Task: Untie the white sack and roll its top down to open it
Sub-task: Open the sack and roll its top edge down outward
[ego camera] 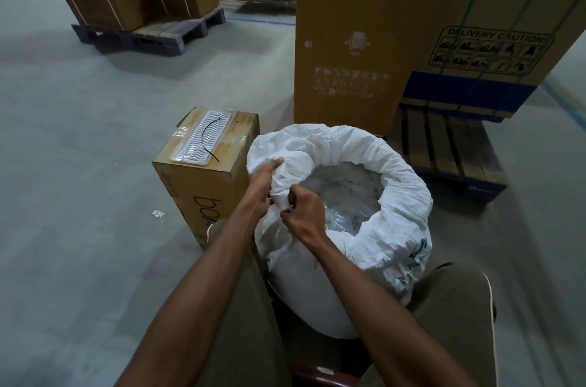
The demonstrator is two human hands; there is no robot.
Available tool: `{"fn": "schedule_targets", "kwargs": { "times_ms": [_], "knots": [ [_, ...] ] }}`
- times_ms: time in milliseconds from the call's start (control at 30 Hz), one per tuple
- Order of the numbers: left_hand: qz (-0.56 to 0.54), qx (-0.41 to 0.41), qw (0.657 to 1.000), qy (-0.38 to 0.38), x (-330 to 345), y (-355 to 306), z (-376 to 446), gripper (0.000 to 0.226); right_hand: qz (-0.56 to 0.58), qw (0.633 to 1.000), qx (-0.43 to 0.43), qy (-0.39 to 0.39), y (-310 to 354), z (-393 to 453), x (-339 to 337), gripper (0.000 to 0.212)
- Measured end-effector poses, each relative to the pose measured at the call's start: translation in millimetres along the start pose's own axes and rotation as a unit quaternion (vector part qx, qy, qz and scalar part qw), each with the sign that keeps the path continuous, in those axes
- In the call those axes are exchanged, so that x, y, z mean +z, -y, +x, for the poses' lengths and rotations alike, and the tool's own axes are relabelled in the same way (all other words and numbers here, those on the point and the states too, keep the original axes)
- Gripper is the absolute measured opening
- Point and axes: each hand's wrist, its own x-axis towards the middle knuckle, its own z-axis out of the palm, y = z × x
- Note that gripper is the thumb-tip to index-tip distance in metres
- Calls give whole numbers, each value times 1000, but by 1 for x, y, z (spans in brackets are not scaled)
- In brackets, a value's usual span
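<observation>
The white sack (364, 237) stands upright between my knees, mouth facing up, its top rolled outward into a thick collar. My right grip (302, 212) pinches the near rim; my left grip (264, 187) grasps the same rim's fold beside it. Blue print on the sack's side is unreadable. Left stands a carton (203, 193) marked "boA". Beyond, a tall box (488, 22) reads "DELIVERY CAUTION".

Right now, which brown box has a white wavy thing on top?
The small cardboard box just left of the white sack. It carries a white tray; the tall boxes behind don't.
</observation>
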Motion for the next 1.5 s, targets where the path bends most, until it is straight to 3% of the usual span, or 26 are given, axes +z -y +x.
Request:
{"fn": "schedule_targets", "kwargs": {
  "times_ms": [67, 167, 333, 400, 467, 500, 567, 600, 667, 733, 833, 900, 933, 967, 1033, 1067, 1100, 1200, 1267, 1333, 1367, 1433, 1500],
  "knots": [
    [10, -14, 1000, -17, -2, 0, 9, 64, -44, 998, -47, -1, 4, -5, 8, 33],
    [-38, -67, 997, 1, -4, 0, 9, 52, -68, 994, -87, 12, 0, -9, 13, 33],
    [-90, -69, 992, 51, -12, -9, 14, 48, 70, 985, -14, 159, -12, 19, -14, 28],
    [-73, -55, 993, 71, -16, -18, 13, 48, 77, 988, -11, 134, -10, 32, -23, 25],
    [-53, -47, 992, 103, -16, -24, 9, 50, -52, 994, -82, 58, -5, 49, -27, 56],
    [-36, -45, 991, 117, -17, -26, 5, 50, -159, 978, -134, 28, -3, 59, -26, 77],
    [5, -28, 991, 130, -20, -30, -3, 47, -322, 921, -215, 50, 5, 84, -27, 105],
    [25, -19, 989, 146, -25, -31, -6, 47, -373, 892, -241, 86, 11, 96, -27, 108],
    [61, -24, 981, 185, -37, -31, -5, 55, -424, 843, -298, 143, 23, 119, -22, 90],
    [108, -36, 975, 193, -46, -32, -1, 64, -436, 811, -346, 179, 35, 134, -19, 59],
    [244, -5, 963, 115, -50, -34, 7, 68, -426, 818, -298, 245, 47, 145, -19, 33],
    [321, 35, 945, 58, -49, -35, 7, 91, -420, 829, -261, 262, 47, 148, -20, 35],
    [376, 69, 924, 25, -46, -34, 5, 104, -423, 830, -246, 266, 48, 148, -21, 39],
    [457, 112, 882, -8, -41, -30, 2, 113, -426, 831, -227, 276, 48, 149, -22, 43],
    [588, 195, 782, -73, -24, -17, -3, 104, -419, 836, -166, 313, 53, 151, -23, 52],
    [610, 213, 758, -95, -15, -11, -5, 93, -414, 832, -128, 345, 55, 154, -22, 57],
    [610, 215, 755, -110, -6, -8, -8, 80, -416, 823, -98, 375, 56, 157, -21, 62],
    [544, 159, 819, -88, 3, -14, -5, 43, -397, 826, -95, 388, 53, 165, -22, 70],
    [469, 79, 880, -13, -7, -27, 2, 29, -389, 831, -209, 337, 41, 165, -25, 74],
    [343, -34, 934, 94, -22, -38, 7, 25, -415, 813, -312, 264, 25, 160, -28, 86],
    [293, -92, 943, 129, -26, -41, 11, 35, -418, 816, -319, 241, 18, 157, -29, 88],
    [308, -155, 929, 135, -25, -46, 15, 53, -397, 843, -279, 233, 8, 154, -30, 73],
    [430, -100, 893, 82, -16, -47, 17, 49, -372, 873, -200, 243, 8, 155, -28, 51]
  ]
}}
